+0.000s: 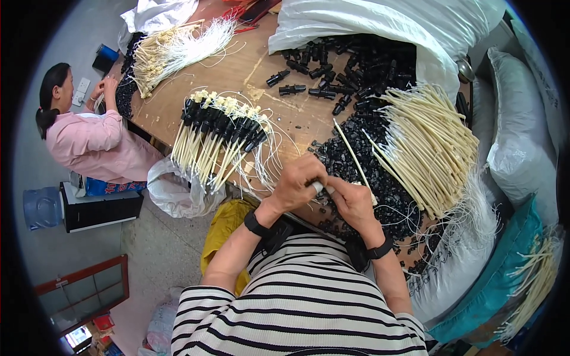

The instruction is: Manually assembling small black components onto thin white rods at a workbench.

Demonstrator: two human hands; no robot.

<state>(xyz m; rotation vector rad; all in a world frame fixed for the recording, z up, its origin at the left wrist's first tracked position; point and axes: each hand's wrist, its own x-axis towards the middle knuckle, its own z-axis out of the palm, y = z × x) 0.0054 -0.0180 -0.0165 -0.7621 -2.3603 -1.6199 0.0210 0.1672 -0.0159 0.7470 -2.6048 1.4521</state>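
Note:
My left hand (301, 180) and my right hand (351, 203) meet over the table's near edge, fingers curled and fingertips pinched together. A small white piece (317, 187) shows between them; whether it is a held part or a finger wrap, I cannot tell. A thin cream stick (351, 151) slants down to my right hand; whether that hand grips it is unclear. Just beyond my hands spreads a heap of small black parts (362, 139). To the left lies a row of cream sticks with black sleeves (222, 124), their white cords trailing toward my left hand.
A stack of cream sticks (424, 148) with white cords lies at the right. Black tubular fittings (323, 77) spill from a white sack (380, 24) at the back. Another bundle (172, 53) lies far left, where a person in pink (98, 139) works. Filled sacks (522, 136) line the right.

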